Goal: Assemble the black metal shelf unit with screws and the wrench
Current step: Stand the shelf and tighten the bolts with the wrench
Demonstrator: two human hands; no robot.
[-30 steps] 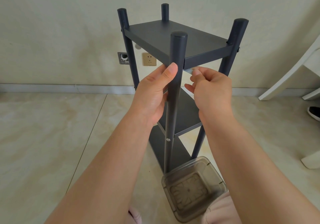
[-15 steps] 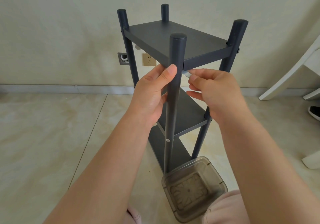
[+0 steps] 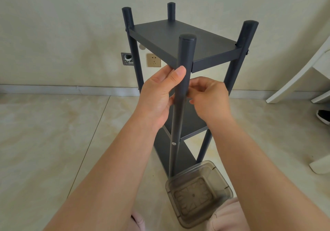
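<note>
Left hand [image 3: 158, 95] is gripping the near post [image 3: 181, 95] of the black shelf unit [image 3: 180, 40], which is standing upright on the floor [image 3: 44, 141]. Right hand [image 3: 209, 97], fingers curled beside the post; contents unclear. Clear plastic box [image 3: 199, 195] sitting at the base.

Shelf unit [image 3: 182, 40] upright on floor [image 3: 53, 141], wall socket [image 3: 153, 60] behind it — plastic container [image 3: 199, 194] at near post's foot, chair [image 3: 303, 73] right, shoe [image 3: 323, 116] beside it.
</note>
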